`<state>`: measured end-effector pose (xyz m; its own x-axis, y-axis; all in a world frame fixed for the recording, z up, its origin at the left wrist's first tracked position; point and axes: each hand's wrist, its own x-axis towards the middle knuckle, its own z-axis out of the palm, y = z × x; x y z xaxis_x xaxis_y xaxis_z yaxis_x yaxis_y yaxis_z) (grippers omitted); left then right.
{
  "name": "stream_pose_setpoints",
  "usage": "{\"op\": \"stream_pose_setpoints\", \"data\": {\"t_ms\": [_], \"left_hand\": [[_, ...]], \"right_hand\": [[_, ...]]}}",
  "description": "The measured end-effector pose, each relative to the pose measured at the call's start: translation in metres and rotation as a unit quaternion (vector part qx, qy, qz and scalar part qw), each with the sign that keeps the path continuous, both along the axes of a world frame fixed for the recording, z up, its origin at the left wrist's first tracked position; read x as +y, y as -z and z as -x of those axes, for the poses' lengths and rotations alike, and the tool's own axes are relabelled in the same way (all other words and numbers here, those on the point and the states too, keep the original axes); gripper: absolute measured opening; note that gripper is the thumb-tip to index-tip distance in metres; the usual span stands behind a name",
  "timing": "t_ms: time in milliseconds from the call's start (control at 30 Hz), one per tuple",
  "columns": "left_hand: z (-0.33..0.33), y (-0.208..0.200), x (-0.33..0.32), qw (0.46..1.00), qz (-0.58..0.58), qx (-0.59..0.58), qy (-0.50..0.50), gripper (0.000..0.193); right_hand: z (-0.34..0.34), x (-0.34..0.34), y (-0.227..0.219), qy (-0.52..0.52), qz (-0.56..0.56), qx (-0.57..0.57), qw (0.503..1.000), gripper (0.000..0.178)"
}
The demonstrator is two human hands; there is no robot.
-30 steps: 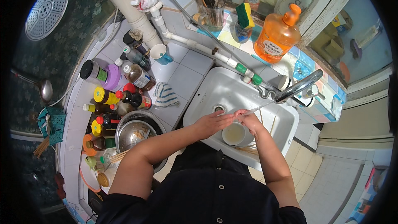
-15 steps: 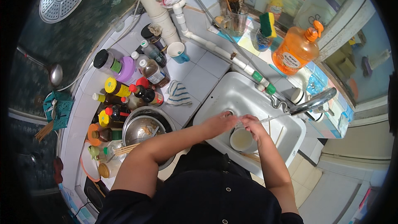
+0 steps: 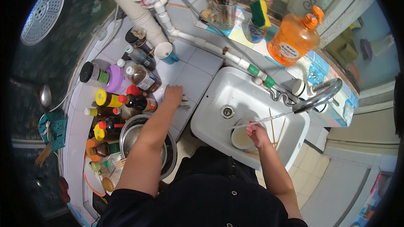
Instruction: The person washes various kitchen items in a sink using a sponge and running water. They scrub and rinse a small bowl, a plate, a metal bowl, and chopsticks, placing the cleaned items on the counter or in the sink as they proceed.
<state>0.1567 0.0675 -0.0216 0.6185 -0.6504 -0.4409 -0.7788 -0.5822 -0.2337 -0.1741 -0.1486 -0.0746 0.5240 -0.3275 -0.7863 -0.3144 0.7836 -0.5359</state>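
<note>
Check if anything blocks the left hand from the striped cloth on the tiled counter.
Nothing visible does. The left hand is right over the striped cloth, only part of which shows. The bottle of brown liquid stands to the left, not between them.

Striped cloth (image 3: pixel 184 101) mostly hidden

At the upper left is a perforated metal disc (image 3: pixel 43 11), with a ladle (image 3: pixel 45 97) and a teal basket (image 3: pixel 58 133) below it. An orange pump bottle (image 3: pixel 293 38) stands at the upper right, a yellow-and-green sponge (image 3: pixel 259 14) to its left.
</note>
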Motion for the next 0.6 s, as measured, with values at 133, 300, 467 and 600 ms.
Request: {"op": "stream_pose_setpoints", "data": {"t_ms": [133, 300, 467, 600], "left_hand": [[0.054, 0.006, -0.04, 0.946, 0.298, 0.132, 0.005, 0.018], [0.177, 0.019, -0.091, 0.822, 0.355, 0.443, 0.05, 0.036], [0.214, 0.073, -0.087, 0.798, 0.332, 0.496, -0.083, 0.042], [0.226, 0.153, -0.072, 0.886, 0.251, 0.378, -0.095, 0.042]], "right_hand": [[-0.003, 0.024, -0.001, 0.013, -0.061, -0.072, 0.995, 0.037], [-0.018, 0.042, -0.015, 0.024, -0.164, -0.2, 0.966, 0.045], [0.023, 0.022, 0.022, 0.138, -0.046, -0.016, 0.989, 0.034], [0.058, 0.012, 0.008, 0.125, 0.006, 0.069, 0.99, 0.049]]}}
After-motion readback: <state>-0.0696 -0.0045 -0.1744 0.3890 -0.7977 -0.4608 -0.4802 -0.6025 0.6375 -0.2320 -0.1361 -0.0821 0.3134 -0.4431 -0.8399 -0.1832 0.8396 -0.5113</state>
